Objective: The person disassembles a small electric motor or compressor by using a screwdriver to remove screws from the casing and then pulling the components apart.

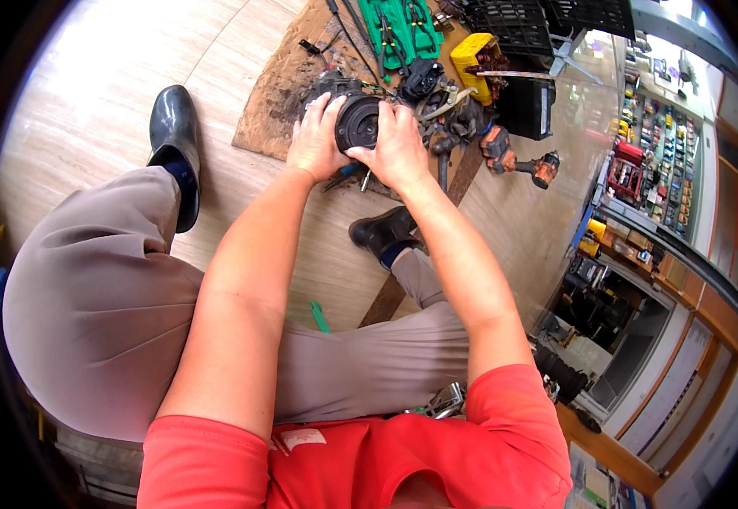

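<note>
A round black grooved pulley, apparently part of a car air-conditioning compressor, faces up between my hands. Its greasy metal body shows just beyond my left fingers, resting on a brown cardboard sheet. My left hand curls around the pulley's left rim with the fingers on the far side. On the opposite rim my right hand is closed, its thumb pressing the near edge. The underside is hidden by my hands. A shiny metal rod or tool tip lies just below them.
Beyond the hands lies a green tool case with pliers. To the right are a yellow container, greasy metal parts, an orange-black cordless impact driver and black crates. My boots flank the cardboard.
</note>
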